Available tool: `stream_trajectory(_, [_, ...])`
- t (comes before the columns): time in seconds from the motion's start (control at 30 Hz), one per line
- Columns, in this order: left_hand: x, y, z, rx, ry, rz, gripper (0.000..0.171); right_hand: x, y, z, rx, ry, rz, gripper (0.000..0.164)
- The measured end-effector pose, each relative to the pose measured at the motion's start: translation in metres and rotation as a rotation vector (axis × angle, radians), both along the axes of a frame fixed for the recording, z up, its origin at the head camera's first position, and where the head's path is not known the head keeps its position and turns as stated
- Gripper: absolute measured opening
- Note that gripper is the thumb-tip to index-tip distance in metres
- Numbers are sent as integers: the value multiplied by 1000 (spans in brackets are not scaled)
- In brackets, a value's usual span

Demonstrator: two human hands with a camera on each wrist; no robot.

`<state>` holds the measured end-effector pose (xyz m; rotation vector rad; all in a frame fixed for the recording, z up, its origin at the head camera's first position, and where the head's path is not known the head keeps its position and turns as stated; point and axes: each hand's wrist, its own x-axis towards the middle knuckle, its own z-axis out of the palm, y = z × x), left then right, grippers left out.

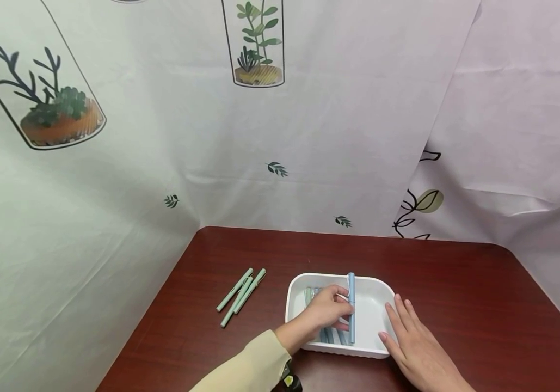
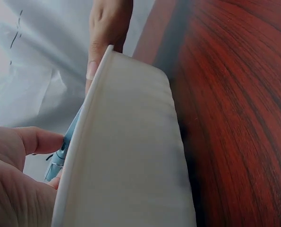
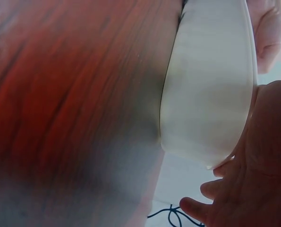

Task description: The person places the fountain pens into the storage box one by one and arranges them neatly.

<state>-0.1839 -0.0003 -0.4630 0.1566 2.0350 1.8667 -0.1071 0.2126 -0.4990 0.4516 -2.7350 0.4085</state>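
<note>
A blue pen point(image 1: 351, 324), its cap end toward the far rim, is pinched between the thumb and fingers of my left hand point(image 1: 326, 309). This hand reaches over the white plastic tray point(image 1: 374, 310). Several pens point(image 1: 327, 334), blue with a light green one among them, lie in the tray's left part, partly hidden under the left hand. My right hand point(image 1: 414, 343) rests at the tray's right rim with its fingers straight. In the left wrist view the tray's side wall point(image 2: 131, 142) covers most of the blue pen point(image 2: 56, 165).
Several light green pens point(image 1: 242, 294) lie in a loose group on the dark red wooden table point(image 1: 182, 326), left of the tray. A white curtain point(image 1: 348, 136) printed with plants hangs behind the table and along its sides.
</note>
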Motion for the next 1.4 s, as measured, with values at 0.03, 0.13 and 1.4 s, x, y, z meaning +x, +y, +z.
stream_trajectory(0.03, [0,2,-1,-2,-5,-1,28,1,0,1,1,-7,-3,64])
stream_trajectory(0.13, [0,7,-1,-16,-24,-6,27,1,1,0,2,-7,-4,64])
stream_trajectory(1.4, [-4,47,-11,-169,-186,-39,14,0,0,-1,-87,-12,25,63])
